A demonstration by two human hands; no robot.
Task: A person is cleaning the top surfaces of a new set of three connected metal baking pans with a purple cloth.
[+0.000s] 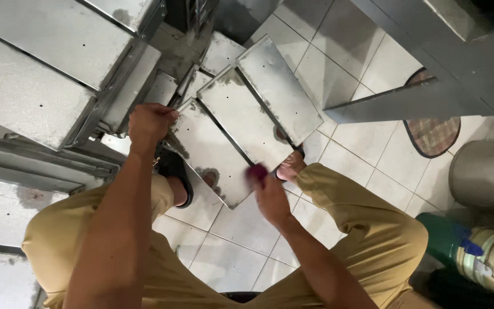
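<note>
Knees in tan trousers (373,240) fill the near edge of the view, spread apart over a pale tiled floor (235,252); the person sits or squats low, feet in dark sandals (175,171) planted on the tiles. Right hand (270,191) hovers just past the right knee, its grip closed around a small dark red thing (257,170), blurred so its kind cannot be told, and that thing touches the near corner of a grey metal plate (212,149). Left hand (150,121) sits further out, fist closed on the plate's far left corner, holding it tilted; the plate is stained dark along its edges and near corner. Beyond it two more metal plates (258,103) lie overlapped like fanned cards, leaning toward the right. Left of the hands, larger metal sheets (30,86) with small holes rest in a frame. Off to the right, a green can (458,240) lies near the right knee; a grey drum (487,171) stands behind it; an oval checked mat (433,134) lies on the floor further away, partly under a metal beam (395,103).
</note>
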